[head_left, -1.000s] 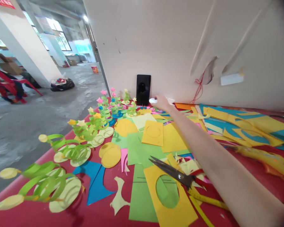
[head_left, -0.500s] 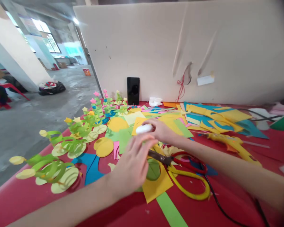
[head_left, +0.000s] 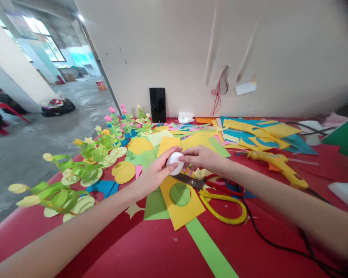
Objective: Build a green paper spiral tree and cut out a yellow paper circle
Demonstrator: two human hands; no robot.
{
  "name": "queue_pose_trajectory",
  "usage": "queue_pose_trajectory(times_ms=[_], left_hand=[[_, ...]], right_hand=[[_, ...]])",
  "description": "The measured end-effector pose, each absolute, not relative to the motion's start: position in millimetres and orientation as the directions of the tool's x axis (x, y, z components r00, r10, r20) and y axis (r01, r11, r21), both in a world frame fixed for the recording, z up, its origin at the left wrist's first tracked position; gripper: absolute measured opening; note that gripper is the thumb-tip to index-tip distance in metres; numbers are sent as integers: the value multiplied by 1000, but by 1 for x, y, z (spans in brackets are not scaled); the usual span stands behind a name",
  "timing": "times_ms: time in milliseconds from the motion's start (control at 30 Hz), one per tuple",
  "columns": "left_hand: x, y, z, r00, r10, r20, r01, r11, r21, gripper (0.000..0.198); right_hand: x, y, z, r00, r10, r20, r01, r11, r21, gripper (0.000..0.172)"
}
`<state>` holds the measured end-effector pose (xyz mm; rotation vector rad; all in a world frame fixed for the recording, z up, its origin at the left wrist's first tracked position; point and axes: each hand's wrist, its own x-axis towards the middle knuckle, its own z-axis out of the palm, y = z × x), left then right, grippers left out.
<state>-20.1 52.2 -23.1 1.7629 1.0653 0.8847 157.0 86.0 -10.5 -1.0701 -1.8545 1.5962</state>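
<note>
Over the paper pile, both my hands meet on a small, smooth, round white object [head_left: 175, 162]; its kind is not clear. My left hand [head_left: 156, 168] grips it from the left, thumb in front and fingers behind. The fingers of my right hand [head_left: 198, 157] are bent against its right side. Right below lie scissors [head_left: 220, 206] with one red and one yellow handle loop, their blades partly under my hands. A yellow paper sheet [head_left: 168, 214] with a round cut-out lies under the blades, green paper showing through. A light green strip [head_left: 205, 247] runs toward me.
Curled green paper plants [head_left: 95, 150] with star and round tops line the left table edge. A yellow glue gun [head_left: 278, 164] with a black cord [head_left: 266, 239] lies right. A black phone [head_left: 157, 105] leans on the white board [head_left: 176, 50]. Yellow and blue scraps [head_left: 258, 135] lie behind.
My left hand has moved up and forward from above the scissors and now holds the white object's left side. My right hand has shifted to its right side. The view has tilted slightly.
</note>
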Motion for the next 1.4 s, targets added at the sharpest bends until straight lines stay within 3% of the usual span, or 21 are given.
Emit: queue_pose_trajectory(times_ms=[267, 467, 667, 867, 1133, 1300, 1400], left_hand=[[-16, 56, -33, 388, 921, 41, 117, -93, 989, 43], [-18, 54, -30, 323, 932, 166, 120, -214, 969, 34], [-15, 49, -30, 235, 933, 273, 24, -286, 958, 49], [-7, 51, -32, 107, 992, 63, -187, -42, 981, 38], [-2, 45, -27, 80, 990, -120, -294, 138, 946, 31], [-1, 45, -30, 94, 991, -97, -275, 119, 954, 30], [-2, 44, -31, 105, 993, -61, -225, 83, 971, 32]], right_hand=[[161, 85, -18, -593, 784, -183, 201, -75, -977, 30], [155, 79, -19, -495, 862, -113, 185, -23, -982, 27], [151, 71, -20, -337, 941, 27, 165, 88, -982, 25], [150, 64, -30, -248, 937, 246, 136, 285, -949, 31], [151, 59, -31, -369, 849, 378, 353, 505, -788, 31], [148, 56, -27, -318, 812, 490, 529, 581, -619, 12], [144, 54, -26, -340, 785, 517, 611, 603, -513, 10]])
